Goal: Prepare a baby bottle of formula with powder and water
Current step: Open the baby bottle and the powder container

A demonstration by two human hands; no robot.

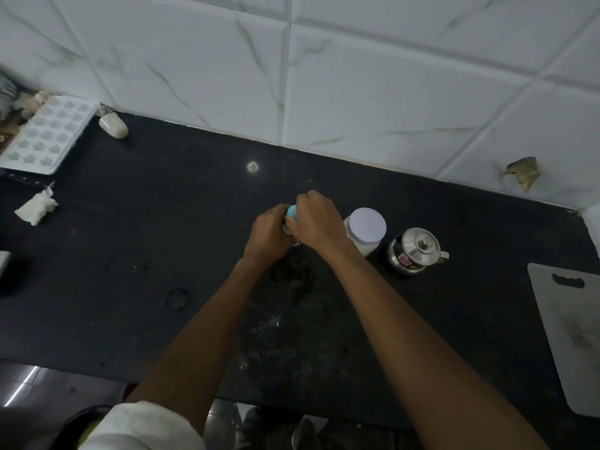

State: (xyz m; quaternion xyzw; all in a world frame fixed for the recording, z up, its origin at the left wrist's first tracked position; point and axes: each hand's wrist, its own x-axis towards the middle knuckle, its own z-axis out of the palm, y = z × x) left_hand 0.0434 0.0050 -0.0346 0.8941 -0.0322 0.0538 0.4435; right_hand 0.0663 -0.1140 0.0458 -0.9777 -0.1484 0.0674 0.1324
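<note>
Both hands, left [271,233] and right [316,219], clasp the bottle [291,213] at its blue cap; jar [365,232] lidded, kettle [417,251] untouched, so probably early.

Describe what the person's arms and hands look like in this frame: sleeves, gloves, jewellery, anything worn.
Both forearms are bare from elbow to wrist. The left hand and right hand wear no gloves, and no watch, bracelet or ring shows. The only clothing in view is a white sleeve bunched or rolled up near the left elbow, at the bottom edge of the picture. The right arm's sleeve is out of frame.
</note>
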